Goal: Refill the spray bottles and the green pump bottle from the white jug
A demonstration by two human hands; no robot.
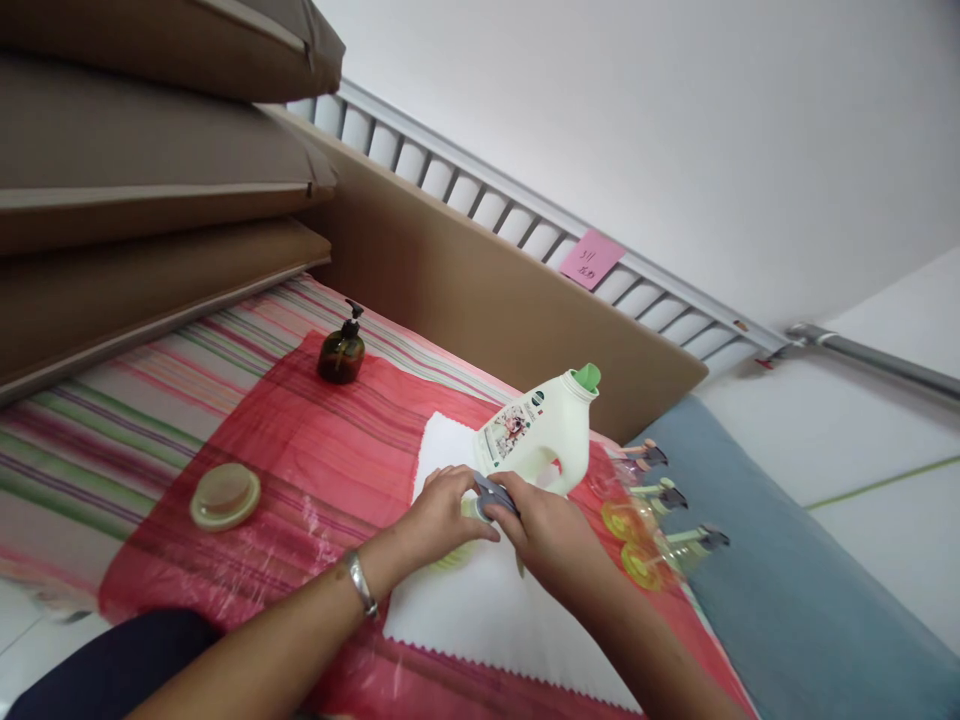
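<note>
Both hands meet over a white cloth [517, 620] with zigzag edges. My right hand [551, 530] is closed on a grey pump head [493, 492], thumb and fingers pinching it. My left hand [442, 515] curls round the neck of a small clear bottle [451, 558] with yellowish liquid, just under the pump head. The fingers hide most of the neck and much of the bottle. Right behind the hands stands a large cream jug [559, 425] with a handle, a picture label and a green spout.
Several bottles with grey tops [645, 560] stand at the right edge. A dark amber pump bottle [341, 358] and a pale round lid [225, 497] rest on the red plastic sheet [300, 470]. Stacked cushions [150, 130] fill the upper left; a brown board [450, 270] stands behind.
</note>
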